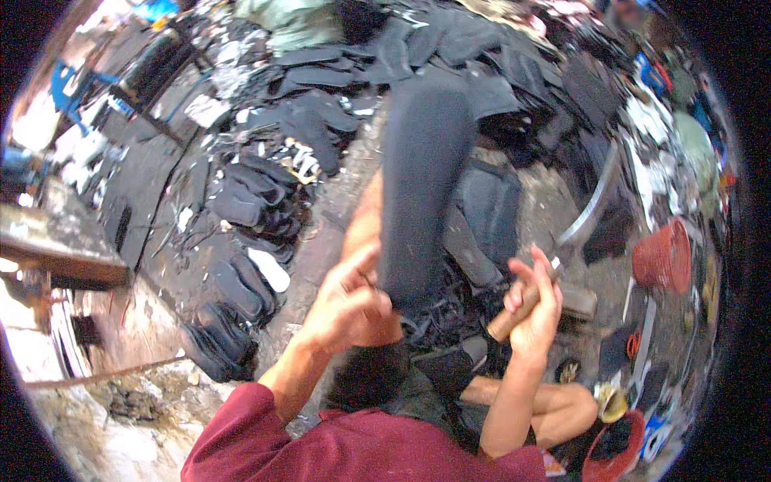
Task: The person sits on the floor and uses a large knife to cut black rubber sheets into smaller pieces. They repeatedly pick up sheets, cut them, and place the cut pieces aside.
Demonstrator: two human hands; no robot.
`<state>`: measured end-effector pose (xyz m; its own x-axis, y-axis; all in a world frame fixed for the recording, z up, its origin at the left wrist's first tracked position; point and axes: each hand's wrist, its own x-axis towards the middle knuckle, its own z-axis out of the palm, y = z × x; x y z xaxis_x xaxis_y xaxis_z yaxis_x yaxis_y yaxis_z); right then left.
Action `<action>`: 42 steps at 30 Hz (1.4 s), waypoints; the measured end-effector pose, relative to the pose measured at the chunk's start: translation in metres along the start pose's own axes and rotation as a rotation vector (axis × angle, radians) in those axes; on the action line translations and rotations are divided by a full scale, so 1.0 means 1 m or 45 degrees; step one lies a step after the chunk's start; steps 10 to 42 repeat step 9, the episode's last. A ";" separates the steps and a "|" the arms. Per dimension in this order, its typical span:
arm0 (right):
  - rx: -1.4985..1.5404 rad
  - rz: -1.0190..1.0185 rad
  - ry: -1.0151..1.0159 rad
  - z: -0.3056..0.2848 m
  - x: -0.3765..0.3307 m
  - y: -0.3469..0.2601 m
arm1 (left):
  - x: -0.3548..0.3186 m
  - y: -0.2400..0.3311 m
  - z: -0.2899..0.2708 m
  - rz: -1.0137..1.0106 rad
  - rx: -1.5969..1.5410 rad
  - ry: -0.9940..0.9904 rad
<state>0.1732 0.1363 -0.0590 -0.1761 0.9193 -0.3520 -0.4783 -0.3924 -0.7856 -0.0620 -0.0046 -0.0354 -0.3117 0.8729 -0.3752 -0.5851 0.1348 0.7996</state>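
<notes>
the left hand (pixel 349 301) pinched a long black rubber sole sheet (pixel 422 185) at its lower edge; the right hand (pixel 536 309) was fisted around a wooden-handled curved metal blade (pixel 562 249).

Heaps of black rubber soles (pixel 249 241) are crowding the floor from nine to twelve o'clock of the left hand (pixel 345 309), leaving only a narrow bare strip of ground (pixel 321 249) running toward eleven. The long black piece (pixel 422 177) is blocking twelve o'clock. At three o'clock of the right hand (pixel 534 309), a red basket (pixel 662 257) and a curved metal bar (pixel 594 201) are hemming the way. A bare knee (pixel 562 406) is closing six o'clock.
</notes>
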 end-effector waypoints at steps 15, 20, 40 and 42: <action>-0.287 0.150 0.357 -0.086 -0.005 0.051 | 0.208 0.045 -0.115 0.448 -0.342 0.304; -0.287 0.150 0.357 -0.086 -0.005 0.051 | 0.208 0.045 -0.115 0.448 -0.342 0.304; -0.287 0.150 0.357 -0.086 -0.005 0.051 | 0.208 0.045 -0.115 0.448 -0.342 0.304; -0.287 0.150 0.357 -0.086 -0.005 0.051 | 0.208 0.045 -0.115 0.448 -0.342 0.304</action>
